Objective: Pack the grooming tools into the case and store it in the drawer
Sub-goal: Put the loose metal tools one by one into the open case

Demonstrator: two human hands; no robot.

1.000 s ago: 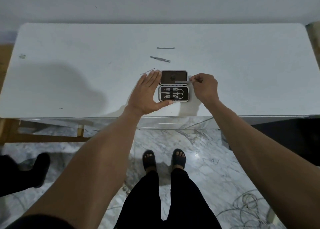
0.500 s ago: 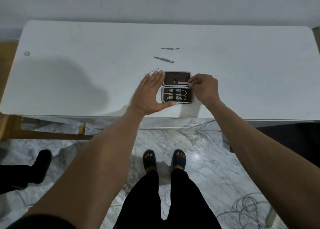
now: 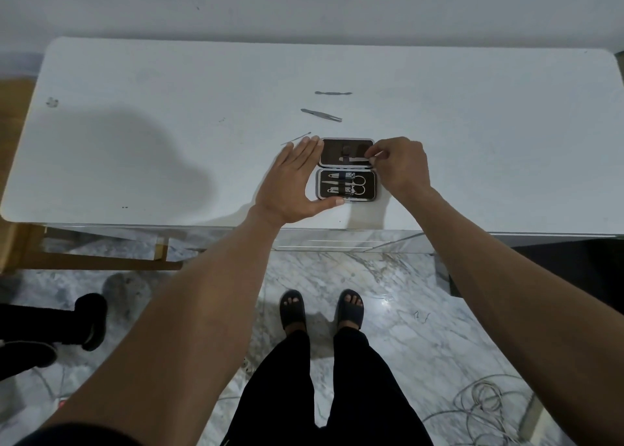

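Observation:
A small black grooming case (image 3: 369, 189) lies open on the white table (image 3: 472, 124), with scissors and clippers strapped in its near half. My left hand (image 3: 292, 182) rests flat against the case's left side, thumb along its front edge. My right hand (image 3: 400, 165) pinches the right end of a thin metal tool (image 3: 353, 159) that lies across the case's far half. Behind the case lie tweezers (image 3: 321, 115), a two-ended metal tool (image 3: 333, 93), and a thin pick (image 3: 296, 138) by my left fingertips.
The table's front edge runs just below the case, with a mirrored drawer front (image 3: 337, 239) under it. A wooden chair frame (image 3: 94, 260) stands at the left. Another person's dark shoes (image 3: 84, 320) and a cable coil (image 3: 486, 401) are on the marble floor.
My right hand has slid the thin metal tool leftward across the case's far half. My left hand has stayed against the case.

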